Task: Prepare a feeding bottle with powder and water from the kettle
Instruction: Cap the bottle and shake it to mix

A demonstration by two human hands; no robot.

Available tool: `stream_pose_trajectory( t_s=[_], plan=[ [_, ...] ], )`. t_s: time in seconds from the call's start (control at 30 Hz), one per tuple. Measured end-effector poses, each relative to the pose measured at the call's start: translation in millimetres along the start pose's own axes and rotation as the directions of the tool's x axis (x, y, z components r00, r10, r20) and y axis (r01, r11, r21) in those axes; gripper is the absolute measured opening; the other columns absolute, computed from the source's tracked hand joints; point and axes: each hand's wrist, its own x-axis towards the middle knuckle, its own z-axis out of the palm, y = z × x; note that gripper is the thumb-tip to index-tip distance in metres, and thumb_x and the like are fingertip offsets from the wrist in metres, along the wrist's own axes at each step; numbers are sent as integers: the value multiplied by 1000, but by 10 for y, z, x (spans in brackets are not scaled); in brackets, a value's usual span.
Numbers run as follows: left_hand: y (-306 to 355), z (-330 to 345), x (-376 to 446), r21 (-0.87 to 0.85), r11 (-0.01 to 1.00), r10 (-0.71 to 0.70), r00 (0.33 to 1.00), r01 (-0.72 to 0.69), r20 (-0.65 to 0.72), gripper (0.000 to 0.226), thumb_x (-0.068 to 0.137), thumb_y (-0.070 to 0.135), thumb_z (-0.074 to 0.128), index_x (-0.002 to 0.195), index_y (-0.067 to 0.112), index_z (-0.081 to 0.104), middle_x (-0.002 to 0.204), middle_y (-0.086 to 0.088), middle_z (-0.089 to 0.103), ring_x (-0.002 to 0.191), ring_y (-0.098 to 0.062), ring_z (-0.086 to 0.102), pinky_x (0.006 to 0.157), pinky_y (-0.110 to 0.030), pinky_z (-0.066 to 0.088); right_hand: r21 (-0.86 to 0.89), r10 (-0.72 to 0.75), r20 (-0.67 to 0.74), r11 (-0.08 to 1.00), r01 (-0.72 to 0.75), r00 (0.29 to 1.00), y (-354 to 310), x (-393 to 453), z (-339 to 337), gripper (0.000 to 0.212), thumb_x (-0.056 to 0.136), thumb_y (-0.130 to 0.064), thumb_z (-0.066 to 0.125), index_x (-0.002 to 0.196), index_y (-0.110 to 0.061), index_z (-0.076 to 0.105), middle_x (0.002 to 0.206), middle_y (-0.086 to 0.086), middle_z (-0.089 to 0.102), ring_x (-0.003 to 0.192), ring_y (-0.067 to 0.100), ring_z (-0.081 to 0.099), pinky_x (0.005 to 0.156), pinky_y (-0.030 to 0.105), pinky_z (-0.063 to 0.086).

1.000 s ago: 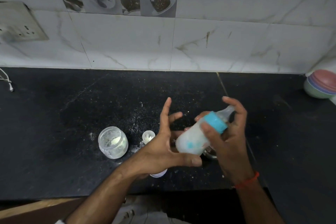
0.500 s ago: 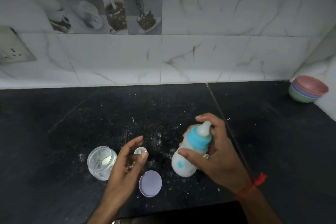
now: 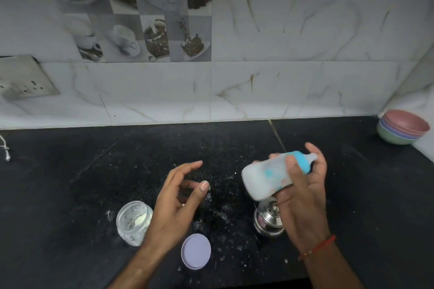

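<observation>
My right hand (image 3: 303, 197) grips the feeding bottle (image 3: 265, 178), which holds white liquid and wears a blue collar and a clear teat. The bottle lies tilted on its side above the counter, teat pointing right. Below it stands a small steel kettle (image 3: 266, 220), partly hidden by my right hand. My left hand (image 3: 178, 204) hovers over the counter to the left of the bottle, fingers loosely spread, holding nothing. An open glass powder jar (image 3: 132, 222) sits left of that hand, and its lavender lid (image 3: 196, 251) lies flat near the front.
Spilled white powder speckles the black counter (image 3: 94, 171). A stack of coloured bowls (image 3: 402, 126) sits in the far right corner. A wall socket (image 3: 23, 80) is mounted on the marble tiles at left. A white cord end (image 3: 5, 150) lies at the left edge.
The bottle has swung from near upright to tilted on its side and risen in my right hand. My left hand stayed apart from it and moved right. The kettle now shows.
</observation>
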Motion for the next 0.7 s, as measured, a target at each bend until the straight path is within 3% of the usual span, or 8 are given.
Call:
stream_pose_trajectory(
  t_s=[0.1,0.17,0.23,0.33,0.43,0.5,0.57,0.7],
  plan=[
    [102,30,149,15,998,60,998,-60,-9,42,90,39,70,131,38,65,131,17,60,100,-5,69,79,-37,61,319,35,-134,948,10,990,-117,135,31,48,106,-45,56,137,-9,54,122,9,73,104,19,77,80,35,64],
    [180,34,267,56,994,99,995,-98,-12,42,90,44,68,131,42,63,132,18,58,101,-5,69,78,-37,61,471,95,-119,882,-28,988,-140,162,60,50,108,-49,50,131,-6,60,126,11,76,110,20,77,80,35,65],
    [261,22,407,95,986,138,990,-135,-18,43,89,48,67,132,42,63,132,17,58,102,-5,69,77,-38,60,359,120,-42,928,-97,992,-112,107,108,56,101,-48,57,144,-13,52,136,15,69,111,26,76,75,46,65],
    [380,-35,651,181,956,236,971,-229,-21,43,93,47,68,135,38,62,132,14,57,102,-8,69,74,-29,58,-56,16,173,998,-6,985,-88,6,166,77,80,-32,89,141,-52,46,123,13,69,102,28,76,71,63,63],
    [486,-107,914,324,894,318,948,-309,26,43,97,50,65,139,42,57,138,18,50,108,-3,65,71,-13,51,-249,-122,301,947,201,946,-162,44,234,88,73,-23,91,138,-55,43,119,16,71,103,28,73,78,54,65],
    [569,-131,1097,381,868,328,944,-319,44,44,99,55,61,140,43,55,140,21,44,111,0,60,72,-11,50,-76,-135,198,985,152,971,-273,120,332,77,82,-26,88,141,-50,44,129,16,64,108,27,71,75,60,63],
    [657,-137,1274,420,844,349,936,-333,41,44,101,54,59,142,40,54,139,21,42,111,-2,60,78,-21,55,204,-72,65,977,58,995,-376,234,398,61,92,-33,73,146,-36,46,140,10,60,114,28,71,75,62,63],
    [865,-144,1554,474,807,395,919,-351,9,46,103,56,54,145,36,52,139,20,40,115,-10,62,89,-35,59,511,118,-21,855,-91,993,-471,467,458,51,101,-45,63,137,-10,61,146,19,62,113,27,75,72,37,66]
  ],
)
